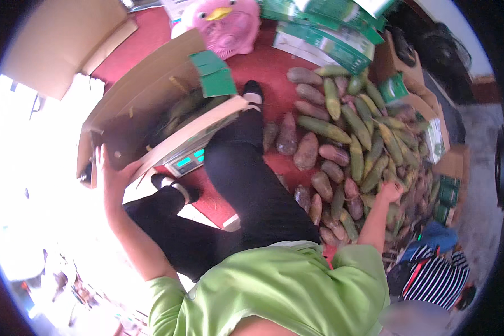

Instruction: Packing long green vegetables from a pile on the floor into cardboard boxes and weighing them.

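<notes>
My left hand (112, 175) rests on the near left corner of a large open cardboard box (134, 92), its thumb and fingers spread apart along the edge. Inside the box's shadow lie some long green vegetables (182, 112). At the right, my right hand (393, 191) is closed among a big heap of long, cucumber-like vegetables. Some are green to yellow (358, 126); others are plump and purplish brown (306, 151). What the right fingers hold, if anything, is too blurred to make out.
A scale with lit green displays (189, 161) sits beside the box, near my legs. Beyond are a pink duck-faced fan (224, 25) and green-and-white flattened cartons (325, 42). A person in a striped shirt (437, 283) is at the lower right. Red flooring (263, 64) lies beneath.
</notes>
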A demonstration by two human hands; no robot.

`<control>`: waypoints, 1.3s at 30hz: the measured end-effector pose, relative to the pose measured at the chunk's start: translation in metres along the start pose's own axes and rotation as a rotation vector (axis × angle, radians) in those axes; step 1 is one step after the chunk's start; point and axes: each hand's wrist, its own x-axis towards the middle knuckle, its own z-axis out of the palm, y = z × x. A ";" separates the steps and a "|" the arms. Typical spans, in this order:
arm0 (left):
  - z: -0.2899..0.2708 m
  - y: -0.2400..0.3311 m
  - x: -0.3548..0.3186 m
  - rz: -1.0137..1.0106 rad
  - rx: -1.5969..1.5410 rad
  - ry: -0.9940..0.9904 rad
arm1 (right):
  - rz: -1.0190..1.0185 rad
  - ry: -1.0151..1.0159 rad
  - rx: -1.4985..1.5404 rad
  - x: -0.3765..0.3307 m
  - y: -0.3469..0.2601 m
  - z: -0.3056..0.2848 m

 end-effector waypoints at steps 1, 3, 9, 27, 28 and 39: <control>-0.002 0.004 0.001 0.002 0.016 -0.009 | 0.044 -0.023 0.096 0.001 -0.010 0.000; -0.013 0.026 0.005 -0.116 -0.031 -0.084 | 0.045 -0.082 0.089 -0.005 -0.037 0.003; -0.019 0.027 0.002 -0.131 -0.045 -0.047 | 0.047 -0.266 0.002 -0.065 -0.125 0.048; -0.022 0.030 0.002 -0.144 -0.107 -0.106 | -0.179 -1.775 0.672 -0.392 -0.376 0.174; -0.023 0.030 0.001 -0.144 -0.095 -0.104 | -0.138 -1.819 0.676 -0.415 -0.370 0.180; -0.023 0.037 0.004 -0.083 -0.077 -0.094 | -0.509 -1.543 0.367 -0.388 -0.306 0.192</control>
